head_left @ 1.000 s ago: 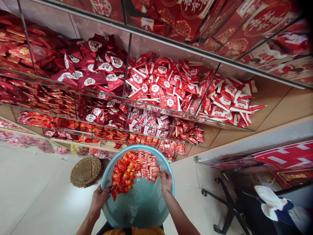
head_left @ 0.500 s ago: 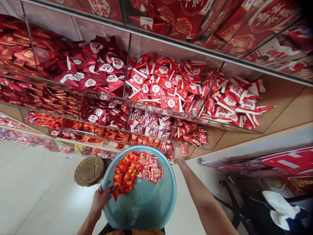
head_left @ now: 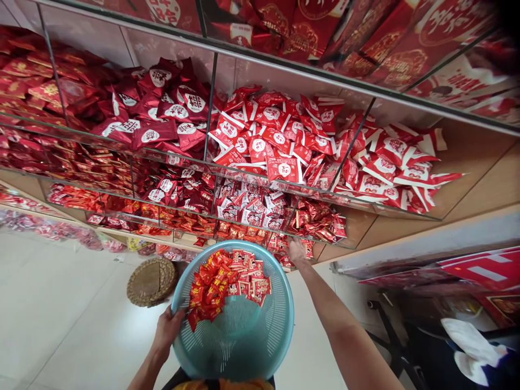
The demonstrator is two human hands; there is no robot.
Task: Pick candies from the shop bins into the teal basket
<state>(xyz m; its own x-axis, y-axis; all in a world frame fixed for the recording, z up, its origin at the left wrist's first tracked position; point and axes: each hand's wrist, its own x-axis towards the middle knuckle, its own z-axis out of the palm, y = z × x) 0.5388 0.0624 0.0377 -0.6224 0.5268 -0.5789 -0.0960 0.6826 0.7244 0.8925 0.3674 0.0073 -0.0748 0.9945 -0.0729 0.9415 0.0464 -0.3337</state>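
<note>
1. At six o'clock in our view, we are holding a blue basket [head_left: 239, 346] against our body; its rim is tilting slightly toward the shelves.
2. Our left hand [head_left: 170, 330] is gripping the basket's rim at about nine o'clock, fingers curled closed over the edge.
3. Red candy packets [head_left: 227, 281] are lying heaped in the far half of the basket, toward twelve o'clock, with the near half showing bare mesh.
4. Our right hand [head_left: 297, 250] is reaching out past the basket's rim at about one o'clock, into the lowest bin [head_left: 303, 246] of the shelf.
5. We cannot tell whether those right fingers are open or closing on anything; the hand is small and partly hidden among the wrappers.
6. Small red packets in the bin [head_left: 284, 244] are lying just beside and to the left of that hand, from eleven o'clock round to ten, with no common long axis, since they are jumbled.
7. Our right hand is plainly the nearer one to them; our left is staying occupied on the rim.
8. Glass-fronted bins [head_left: 284, 135] higher up are holding larger red packets, well apart from either hand.
</note>
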